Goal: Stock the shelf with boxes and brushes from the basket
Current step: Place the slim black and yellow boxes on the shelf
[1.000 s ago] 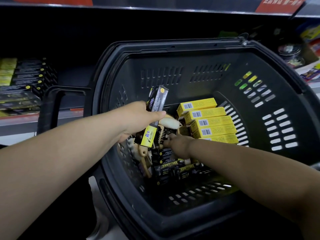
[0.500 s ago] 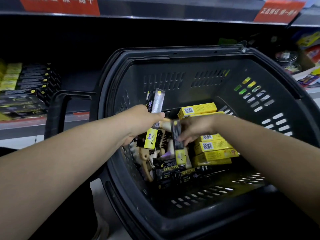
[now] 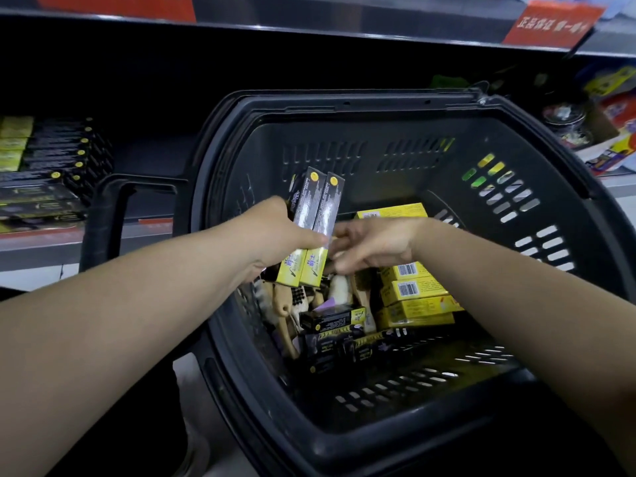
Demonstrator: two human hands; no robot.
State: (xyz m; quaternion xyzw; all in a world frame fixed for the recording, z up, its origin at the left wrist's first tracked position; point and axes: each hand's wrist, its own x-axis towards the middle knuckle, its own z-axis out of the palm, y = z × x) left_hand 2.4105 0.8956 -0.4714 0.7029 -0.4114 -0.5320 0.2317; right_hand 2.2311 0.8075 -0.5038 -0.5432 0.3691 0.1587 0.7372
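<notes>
**Two slim boxes held over the basket**

Left hand (image 3: 275,235): thumb (image 3: 309,239) lies across the fronts of two slim boxes (image 3: 315,215). The other fingers are hidden behind them, so the hand grasps both. The boxes are black with yellow lower ends. They stand side by side, touching, tilted a little to the right, above the left half of the basket (image 3: 344,102).

Right hand (image 3: 373,244): fingers (image 3: 339,262) are curled, with their tips at the right edge of the right-hand box. Whether they pinch it or only touch it cannot be told.

Inside the basket, under the hands:
- Brushes (image 3: 285,306) with pale wooden handles, heaped at the left.
- Black boxes (image 3: 328,320), lying flat toward the near side of the heap.
- Yellow boxes (image 3: 414,290), stacked at the right with barcodes facing up. The right wrist covers part of the stack.

The basket is black plastic with slotted walls, and it tilts toward the camera. Its handle (image 3: 103,222) stands at its left.

Beyond the basket:
- Shelf (image 3: 148,232) to the left, carrying rows of black boxes (image 3: 58,156) with yellow dots. More yellow packs sit at their far left.
- Red tags (image 3: 550,25) on the shelf edge above.
- Mixed goods (image 3: 605,108), blurred, to the right.
</notes>
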